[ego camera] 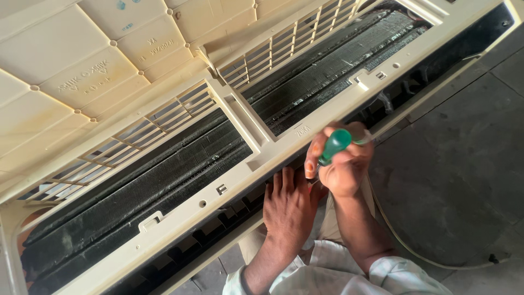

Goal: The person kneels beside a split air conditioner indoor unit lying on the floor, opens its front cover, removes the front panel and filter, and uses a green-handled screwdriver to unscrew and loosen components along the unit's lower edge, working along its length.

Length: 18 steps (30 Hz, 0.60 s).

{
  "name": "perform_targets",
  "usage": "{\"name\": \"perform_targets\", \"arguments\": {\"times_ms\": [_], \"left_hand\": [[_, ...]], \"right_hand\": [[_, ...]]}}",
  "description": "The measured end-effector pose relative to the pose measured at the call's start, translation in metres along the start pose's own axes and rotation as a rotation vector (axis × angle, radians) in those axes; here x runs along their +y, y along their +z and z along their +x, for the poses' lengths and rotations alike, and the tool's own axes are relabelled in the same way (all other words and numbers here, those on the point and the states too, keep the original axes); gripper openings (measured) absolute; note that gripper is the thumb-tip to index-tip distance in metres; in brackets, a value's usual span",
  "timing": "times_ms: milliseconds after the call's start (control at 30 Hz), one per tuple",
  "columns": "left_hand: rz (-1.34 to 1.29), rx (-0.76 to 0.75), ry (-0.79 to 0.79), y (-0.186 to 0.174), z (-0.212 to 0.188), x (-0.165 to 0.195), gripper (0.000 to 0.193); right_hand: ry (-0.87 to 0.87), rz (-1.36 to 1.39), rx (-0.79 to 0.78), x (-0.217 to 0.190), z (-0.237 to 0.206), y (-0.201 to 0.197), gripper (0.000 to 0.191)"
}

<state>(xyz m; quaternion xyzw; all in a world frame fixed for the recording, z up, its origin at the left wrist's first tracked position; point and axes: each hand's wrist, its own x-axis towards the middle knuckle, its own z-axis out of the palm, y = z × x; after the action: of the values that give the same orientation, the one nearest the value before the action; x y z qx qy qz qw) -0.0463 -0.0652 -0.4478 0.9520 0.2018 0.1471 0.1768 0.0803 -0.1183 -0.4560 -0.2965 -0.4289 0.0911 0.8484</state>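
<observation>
A cream-coloured air conditioner indoor unit (229, 180) lies open below me, its front cover (82, 71) lifted and the dark fin coil (164, 175) exposed. My right hand (344, 166) is closed around the green handle of a screwdriver (334, 145), whose shaft points down toward the lower edge of the frame. My left hand (289, 205) rests flat with fingers spread against the dark louvre opening, just beside the screwdriver tip. The tip itself is hidden between my hands.
A grey stone floor (464, 175) lies to the right. A thin cream cable (415, 251) curves across it by my right forearm. Grille slats (284, 46) run along the top of the unit.
</observation>
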Motion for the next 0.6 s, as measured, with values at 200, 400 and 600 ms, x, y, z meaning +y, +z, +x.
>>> {"name": "perform_targets", "arguments": {"times_ms": [200, 400, 600], "left_hand": [[0.031, 0.019, 0.018, 0.0020, 0.0002, -0.0008, 0.029], [0.008, 0.040, 0.032, 0.0022, 0.0002, -0.0020, 0.037], [0.012, 0.057, 0.046, 0.0007, 0.0004, -0.0009, 0.038]], "right_hand": [[0.005, 0.216, 0.058, 0.0043, -0.0001, -0.0016, 0.036], [0.012, -0.069, 0.036, 0.0063, -0.0007, -0.0023, 0.043], [0.226, 0.022, 0.147, 0.0101, -0.0034, -0.0065, 0.041]]}}
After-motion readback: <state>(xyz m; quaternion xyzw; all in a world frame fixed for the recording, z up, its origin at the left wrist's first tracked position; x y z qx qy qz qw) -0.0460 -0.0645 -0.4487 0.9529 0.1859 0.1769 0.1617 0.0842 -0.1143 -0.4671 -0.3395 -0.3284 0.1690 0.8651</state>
